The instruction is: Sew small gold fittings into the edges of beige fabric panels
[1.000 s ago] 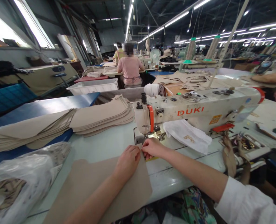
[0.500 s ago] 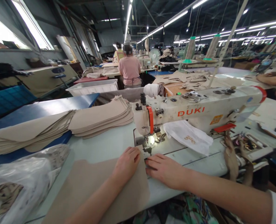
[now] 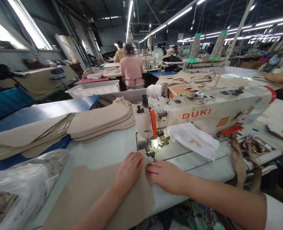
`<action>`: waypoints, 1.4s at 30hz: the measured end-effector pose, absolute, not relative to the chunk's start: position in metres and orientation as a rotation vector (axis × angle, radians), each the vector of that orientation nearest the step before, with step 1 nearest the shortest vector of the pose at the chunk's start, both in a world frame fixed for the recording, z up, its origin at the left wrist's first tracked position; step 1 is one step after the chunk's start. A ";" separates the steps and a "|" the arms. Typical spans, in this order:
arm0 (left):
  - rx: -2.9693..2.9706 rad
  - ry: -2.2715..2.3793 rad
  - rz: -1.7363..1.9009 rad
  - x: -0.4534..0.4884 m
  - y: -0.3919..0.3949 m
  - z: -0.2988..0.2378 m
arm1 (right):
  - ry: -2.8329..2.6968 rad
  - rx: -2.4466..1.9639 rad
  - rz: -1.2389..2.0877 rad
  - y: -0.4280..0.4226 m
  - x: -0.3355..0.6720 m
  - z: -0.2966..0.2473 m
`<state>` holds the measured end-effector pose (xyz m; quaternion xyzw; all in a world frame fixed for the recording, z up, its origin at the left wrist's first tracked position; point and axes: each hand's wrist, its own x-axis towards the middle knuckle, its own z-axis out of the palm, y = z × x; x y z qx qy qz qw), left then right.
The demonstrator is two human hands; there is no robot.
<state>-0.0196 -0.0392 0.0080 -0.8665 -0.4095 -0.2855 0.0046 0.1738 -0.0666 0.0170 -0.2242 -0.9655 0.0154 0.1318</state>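
Observation:
A large beige fabric piece lies flat on the pale sewing table, its far corner just in front of the sewing machine's needle plate. My left hand rests on top of this piece near its right edge, fingers curled together and pressed against the cloth. Close beside it, my right hand has its fingers drawn together at the fabric's right edge; the fingertips' underside is hidden. The presser foot is a short way beyond both hands, lit by a small lamp.
Stacks of cut beige panels lie at the left. A clear plastic bag sits at the near left. A white cloth hangs under the machine arm; a tray of small parts stands right. A person in pink sits ahead.
My right hand has shifted slightly left to the fabric's edge, and its fingers have closed together. My left hand stays nearly in place on the cloth.

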 end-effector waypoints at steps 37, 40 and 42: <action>-2.681 -1.201 -0.860 -0.017 -0.036 0.008 | -2.685 -0.720 0.063 -0.064 0.164 0.002; -2.694 -1.190 -0.874 -0.018 -0.036 0.008 | -2.684 -0.722 0.078 -0.064 0.163 0.002; -2.699 -1.193 -0.873 -0.018 -0.036 0.007 | -2.683 -0.717 0.084 -0.064 0.163 0.002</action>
